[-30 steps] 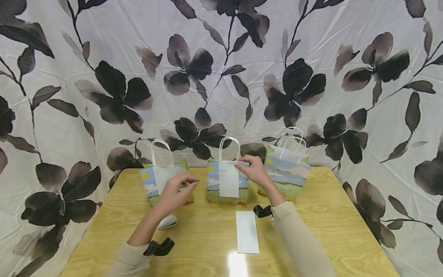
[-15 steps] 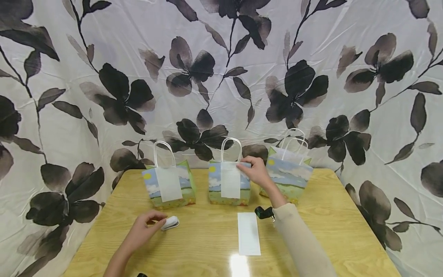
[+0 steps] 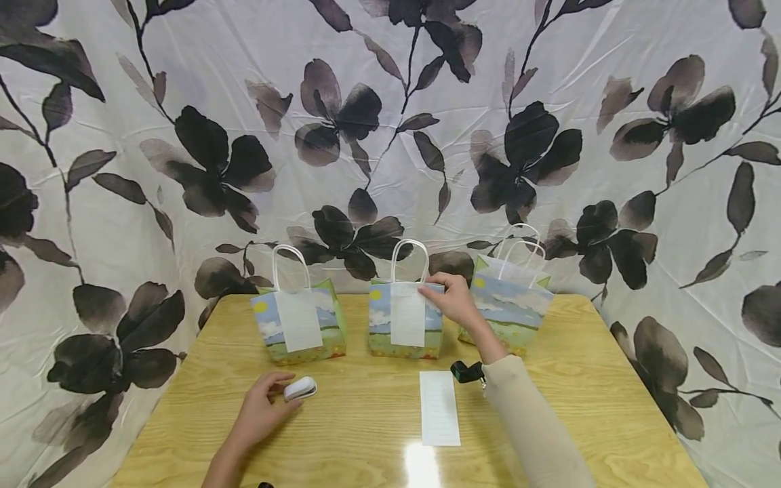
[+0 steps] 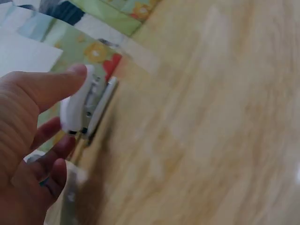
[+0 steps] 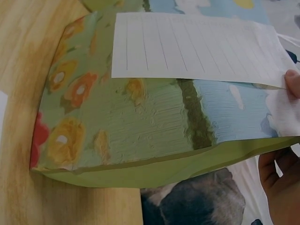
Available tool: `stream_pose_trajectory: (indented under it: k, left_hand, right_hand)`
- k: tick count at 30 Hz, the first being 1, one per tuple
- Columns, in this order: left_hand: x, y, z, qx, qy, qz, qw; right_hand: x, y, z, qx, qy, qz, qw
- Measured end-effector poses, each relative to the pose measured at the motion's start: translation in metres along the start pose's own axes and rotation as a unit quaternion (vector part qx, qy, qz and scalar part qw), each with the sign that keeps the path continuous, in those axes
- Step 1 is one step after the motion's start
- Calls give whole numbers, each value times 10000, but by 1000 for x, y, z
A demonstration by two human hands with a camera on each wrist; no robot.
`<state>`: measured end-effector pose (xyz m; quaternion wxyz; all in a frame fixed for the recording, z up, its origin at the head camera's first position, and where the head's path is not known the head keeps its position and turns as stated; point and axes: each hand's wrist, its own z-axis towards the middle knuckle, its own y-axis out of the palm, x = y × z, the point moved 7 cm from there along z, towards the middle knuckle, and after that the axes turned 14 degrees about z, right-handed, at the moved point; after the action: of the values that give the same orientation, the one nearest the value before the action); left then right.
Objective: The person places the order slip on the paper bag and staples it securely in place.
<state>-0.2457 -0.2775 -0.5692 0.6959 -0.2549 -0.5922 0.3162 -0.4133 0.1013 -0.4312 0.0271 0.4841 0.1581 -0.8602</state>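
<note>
At the table's left front, a small white stapler [image 3: 300,388] lies between the thumb and fingers of my left hand [image 3: 259,411]. In the left wrist view the thumb overlaps one end of the stapler [image 4: 75,108], with curled fingers at its other end. My right hand [image 3: 454,300] pinches the top edge of the middle paper gift bag [image 3: 379,325] together with a white lined paper slip [image 3: 407,315]. In the right wrist view the thumb presses the slip [image 5: 187,47]; the other fingers are behind the bag's front panel.
A left gift bag [image 3: 332,332] carries a similar white slip [image 3: 299,322] on its front. The right gift bag [image 3: 509,305] stands with no slip on its front. Another lined slip [image 3: 439,409] lies on the wooden table [image 3: 360,434]. A floral cloth [image 3: 390,135] hangs behind.
My left hand has come down from in front of the left bag to the stapler, its thumb and fingers now either side of it. The right hand keeps its place on the middle bag.
</note>
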Motion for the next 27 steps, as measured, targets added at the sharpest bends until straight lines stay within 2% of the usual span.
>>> stream_pose_trajectory:
  k: [3, 8, 15, 22, 27]
  left_hand:
    - [-2, 6, 3, -124, -130, 295, 9994]
    - [-2, 9, 8, -172, -316, 542, 9979]
    - [6, 11, 18, -198, -198, 823, 9962]
    - [13, 16, 22, -534, -78, 580, 9969]
    - [24, 15, 21, -789, -64, 156, 9967]
  right_hand:
    - [1, 1, 0, -4, 69, -8, 10000]
    - [2, 1, 1, -10, 193, -6, 9998]
    - [3, 0, 0, 24, 289, 29, 9996]
    - [3, -2, -1, 36, 319, 86, 9994]
    - [2, -1, -1, 1, 305, 128, 9995]
